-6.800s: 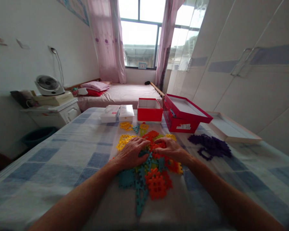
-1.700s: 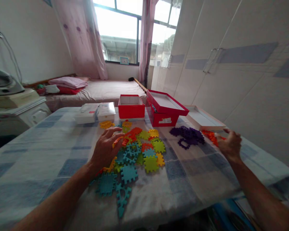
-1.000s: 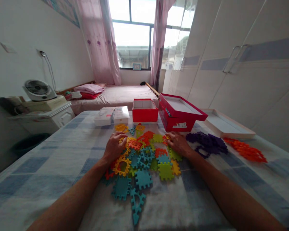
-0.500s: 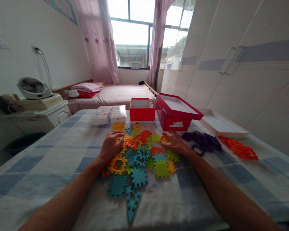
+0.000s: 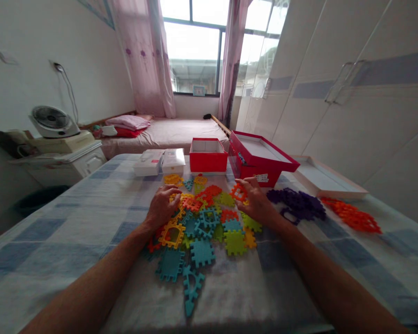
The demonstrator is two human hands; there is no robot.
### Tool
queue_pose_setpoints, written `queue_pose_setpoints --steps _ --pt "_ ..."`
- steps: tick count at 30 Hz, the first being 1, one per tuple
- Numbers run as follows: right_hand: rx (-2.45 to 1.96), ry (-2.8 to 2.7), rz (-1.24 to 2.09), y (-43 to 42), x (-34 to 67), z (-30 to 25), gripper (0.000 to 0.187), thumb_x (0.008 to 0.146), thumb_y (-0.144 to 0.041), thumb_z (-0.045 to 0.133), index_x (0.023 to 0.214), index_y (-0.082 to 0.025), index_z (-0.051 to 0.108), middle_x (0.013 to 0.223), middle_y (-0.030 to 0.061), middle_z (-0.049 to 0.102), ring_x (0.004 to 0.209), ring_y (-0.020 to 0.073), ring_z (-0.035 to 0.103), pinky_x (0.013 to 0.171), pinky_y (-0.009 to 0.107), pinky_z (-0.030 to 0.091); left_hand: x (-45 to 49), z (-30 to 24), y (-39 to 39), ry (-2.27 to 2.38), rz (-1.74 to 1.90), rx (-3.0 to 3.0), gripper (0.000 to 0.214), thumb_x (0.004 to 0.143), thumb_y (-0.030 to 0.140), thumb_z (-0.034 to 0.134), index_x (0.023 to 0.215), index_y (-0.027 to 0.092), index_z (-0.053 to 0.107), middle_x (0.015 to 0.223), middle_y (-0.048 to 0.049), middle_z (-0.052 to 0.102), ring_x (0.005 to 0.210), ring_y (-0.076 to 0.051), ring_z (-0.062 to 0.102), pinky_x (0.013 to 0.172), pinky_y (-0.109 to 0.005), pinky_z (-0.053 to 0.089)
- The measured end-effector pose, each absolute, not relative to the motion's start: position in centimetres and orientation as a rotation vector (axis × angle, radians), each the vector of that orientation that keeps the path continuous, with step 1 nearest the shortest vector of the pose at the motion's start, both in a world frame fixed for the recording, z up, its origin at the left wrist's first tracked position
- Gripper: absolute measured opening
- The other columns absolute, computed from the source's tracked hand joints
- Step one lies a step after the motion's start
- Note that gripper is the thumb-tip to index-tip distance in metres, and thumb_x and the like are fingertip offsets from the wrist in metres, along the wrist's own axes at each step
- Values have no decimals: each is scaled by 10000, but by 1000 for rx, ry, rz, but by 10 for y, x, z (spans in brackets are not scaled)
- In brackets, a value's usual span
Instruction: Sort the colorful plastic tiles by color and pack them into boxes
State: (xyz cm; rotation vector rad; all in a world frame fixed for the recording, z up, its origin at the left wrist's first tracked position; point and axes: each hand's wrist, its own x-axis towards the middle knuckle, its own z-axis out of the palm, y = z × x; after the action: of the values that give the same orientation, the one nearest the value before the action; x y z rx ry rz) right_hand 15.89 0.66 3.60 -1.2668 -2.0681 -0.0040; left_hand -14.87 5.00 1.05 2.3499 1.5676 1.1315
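My right hand (image 5: 256,202) grips an orange square tile with notched edges and cut-out openings (image 5: 238,192) between thumb and fingers, raised at the right side of a mixed pile. At the pile's left edge rests my left hand (image 5: 163,204), its fingers and thumb apart beside an orange tile (image 5: 191,203) and yellow tiles. I see no piece held in it. Nearer to me lie a yellow tile with a round opening (image 5: 172,234), flat teal tiles (image 5: 202,253), a lime-green tile (image 5: 234,243) and a pointed teal piece (image 5: 192,283).
Purple pieces (image 5: 296,204) and orange pieces (image 5: 351,215) lie in separate heaps to the right. Behind the pile stand white boxes (image 5: 149,163), an open red box (image 5: 208,162) and a larger red box with a tilted lid (image 5: 256,174). A shallow pale lid (image 5: 329,178) lies at the back right.
My right hand has lifted the orange tile up from the pile and tilted it, bringing it into clearer view. My left hand has stayed nearly in place. The whole view has shifted slightly.
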Motion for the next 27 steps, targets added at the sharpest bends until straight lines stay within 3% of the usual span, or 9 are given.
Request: queue_pose_setpoints --steps 6,12,20,27 --pt "-1317 -2280 271 -6 148 36 493 726 -234 604 1195 -155 476 1122 104 482 895 167 554 816 307 464 -149 10 50 1561 1138 2350 290 815 326 447 852 161 682 1040 -103 631 1021 -238 557 947 -408 432" --pt "-1424 -2293 506 -8 146 33 540 698 -297 648 1184 -151 463 991 62 595 843 165 572 755 280 440 -148 11 49 1548 1126 2359 293 816 323 445 857 158 684 1047 -104 627 1007 -236 562 948 -406 431" --pt "-1643 -2262 385 -16 128 35 358 701 -353 651 972 -152 531 908 66 595 805 175 536 713 279 388 -149 7 52 1542 1153 2383 271 816 327 457 850 176 680 1039 -89 633 1014 -228 560 945 -395 436" --pt "-1545 -2166 457 -18 127 38 373 675 -221 640 1009 -129 502 981 76 563 847 159 518 752 266 402 -150 8 52 1544 1119 2362 288 816 337 450 850 170 681 1035 -95 638 1018 -236 560 953 -408 430"
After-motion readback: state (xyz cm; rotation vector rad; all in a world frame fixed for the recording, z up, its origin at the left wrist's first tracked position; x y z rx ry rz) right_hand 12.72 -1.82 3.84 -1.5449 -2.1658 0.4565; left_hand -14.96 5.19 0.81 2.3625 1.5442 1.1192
